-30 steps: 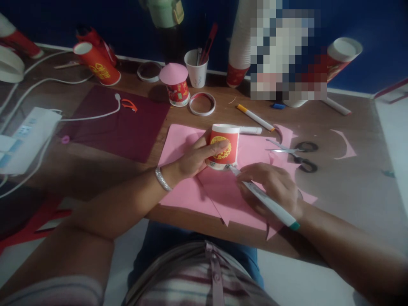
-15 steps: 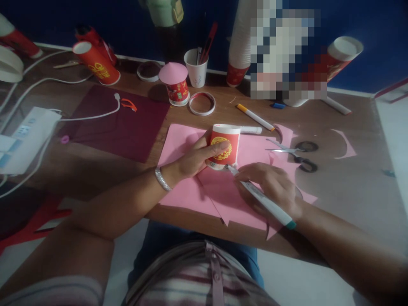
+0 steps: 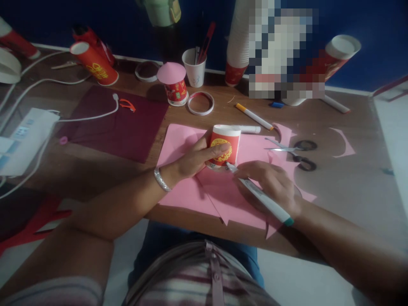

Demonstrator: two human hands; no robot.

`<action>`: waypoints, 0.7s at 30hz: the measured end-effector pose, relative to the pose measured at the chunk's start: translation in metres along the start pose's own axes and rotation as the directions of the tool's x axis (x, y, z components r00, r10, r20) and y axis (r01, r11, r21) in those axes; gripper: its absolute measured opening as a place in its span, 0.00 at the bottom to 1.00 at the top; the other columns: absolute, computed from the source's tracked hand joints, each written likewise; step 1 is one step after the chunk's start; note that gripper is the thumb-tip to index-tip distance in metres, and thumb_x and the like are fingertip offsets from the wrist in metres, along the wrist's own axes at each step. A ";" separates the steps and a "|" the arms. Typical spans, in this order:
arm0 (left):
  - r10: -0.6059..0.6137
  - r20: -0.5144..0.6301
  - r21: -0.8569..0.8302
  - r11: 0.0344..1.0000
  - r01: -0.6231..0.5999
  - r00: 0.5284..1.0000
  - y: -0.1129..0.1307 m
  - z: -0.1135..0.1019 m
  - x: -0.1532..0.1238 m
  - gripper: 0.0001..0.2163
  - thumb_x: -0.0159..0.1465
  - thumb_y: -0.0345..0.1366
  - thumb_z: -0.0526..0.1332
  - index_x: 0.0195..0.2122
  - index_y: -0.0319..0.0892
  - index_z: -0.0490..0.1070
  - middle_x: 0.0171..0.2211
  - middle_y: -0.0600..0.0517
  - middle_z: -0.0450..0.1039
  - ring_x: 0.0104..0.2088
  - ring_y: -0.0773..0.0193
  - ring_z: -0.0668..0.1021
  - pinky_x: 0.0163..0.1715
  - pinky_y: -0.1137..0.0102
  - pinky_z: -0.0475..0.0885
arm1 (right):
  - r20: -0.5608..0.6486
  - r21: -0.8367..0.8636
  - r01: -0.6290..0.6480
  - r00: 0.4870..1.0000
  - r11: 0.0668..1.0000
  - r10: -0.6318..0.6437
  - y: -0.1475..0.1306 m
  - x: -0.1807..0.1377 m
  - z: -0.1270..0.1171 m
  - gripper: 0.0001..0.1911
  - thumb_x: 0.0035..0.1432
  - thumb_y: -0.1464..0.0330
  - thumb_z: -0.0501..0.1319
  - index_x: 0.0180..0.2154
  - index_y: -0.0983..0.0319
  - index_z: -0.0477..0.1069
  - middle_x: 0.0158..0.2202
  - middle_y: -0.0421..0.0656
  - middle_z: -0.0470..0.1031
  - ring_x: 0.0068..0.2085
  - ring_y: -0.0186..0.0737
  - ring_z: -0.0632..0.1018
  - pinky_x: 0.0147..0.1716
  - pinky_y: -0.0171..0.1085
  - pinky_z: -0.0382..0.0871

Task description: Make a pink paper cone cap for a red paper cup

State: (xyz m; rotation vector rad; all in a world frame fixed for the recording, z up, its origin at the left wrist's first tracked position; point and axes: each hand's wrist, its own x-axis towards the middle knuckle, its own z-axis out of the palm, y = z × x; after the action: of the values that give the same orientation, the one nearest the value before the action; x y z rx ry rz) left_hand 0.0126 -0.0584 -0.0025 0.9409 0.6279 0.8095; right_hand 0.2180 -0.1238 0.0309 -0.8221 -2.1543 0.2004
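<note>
A red paper cup [image 3: 234, 146] with a yellow round emblem and a white rim is held by my left hand [image 3: 199, 157], its thumb lying across the front. My right hand [image 3: 267, 182] grips a white marker [image 3: 267, 202] with a green end, its tip at the cup's lower white band. Whether the tip touches the cup is hard to tell. Beneath both hands lie sheets of pink paper [image 3: 178, 187]. To the right are scissors [image 3: 299, 151] with dark handles, their blades apart on pink scraps.
A red cup with a pink cone top [image 3: 176, 87] stands behind, beside a tape roll [image 3: 200, 103] and a white cup of tools [image 3: 195, 68]. An orange-ended marker [image 3: 254, 116] lies farther right. A power strip [image 3: 30, 140] with cables occupies the left, near a maroon sheet [image 3: 127, 127].
The marker tip in my right hand has shifted very slightly at the cup's lower edge. My left hand keeps its hold on the cup. The whole view has drifted a little.
</note>
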 end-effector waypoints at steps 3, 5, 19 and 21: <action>-0.008 0.009 -0.003 1.000 0.008 1.000 0.001 0.001 0.000 0.22 0.61 0.49 0.72 0.50 0.44 0.67 0.40 0.51 0.77 0.39 0.61 0.81 0.40 0.65 0.76 | -0.018 -0.011 -0.016 1.000 1.000 0.016 -0.001 0.000 0.000 0.12 0.63 0.78 0.66 0.46 0.60 0.73 0.37 0.42 0.85 0.35 0.40 0.86 0.35 0.36 0.83; -0.010 0.010 -0.006 1.000 0.010 1.000 0.001 0.001 0.000 0.22 0.62 0.49 0.72 0.50 0.44 0.68 0.40 0.50 0.77 0.39 0.60 0.81 0.40 0.65 0.77 | -0.041 -0.011 -0.021 0.999 1.000 0.021 -0.001 -0.001 0.001 0.12 0.63 0.78 0.66 0.46 0.59 0.73 0.37 0.42 0.85 0.35 0.40 0.86 0.35 0.36 0.83; -0.012 -0.004 -0.073 0.997 0.012 1.000 0.002 0.000 0.001 0.24 0.61 0.49 0.72 0.51 0.43 0.69 0.42 0.48 0.79 0.41 0.59 0.82 0.43 0.62 0.78 | -0.060 -0.037 -0.052 0.997 0.998 0.050 0.001 -0.004 0.003 0.09 0.65 0.76 0.65 0.45 0.59 0.71 0.35 0.41 0.84 0.34 0.39 0.85 0.33 0.35 0.80; -0.008 -0.007 -0.089 0.996 0.007 1.000 0.002 0.000 0.002 0.23 0.61 0.49 0.72 0.50 0.42 0.69 0.41 0.49 0.78 0.40 0.59 0.82 0.43 0.63 0.78 | -0.061 -0.037 -0.056 0.997 0.998 0.053 0.001 -0.004 0.003 0.09 0.65 0.77 0.65 0.44 0.60 0.71 0.35 0.41 0.83 0.34 0.38 0.85 0.34 0.34 0.79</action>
State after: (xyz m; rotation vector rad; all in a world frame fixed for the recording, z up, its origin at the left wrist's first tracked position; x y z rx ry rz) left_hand 0.0127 -0.0563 -0.0010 0.8543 0.5969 0.8282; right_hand 0.2176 -0.1248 0.0258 -0.8987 -2.0869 0.1602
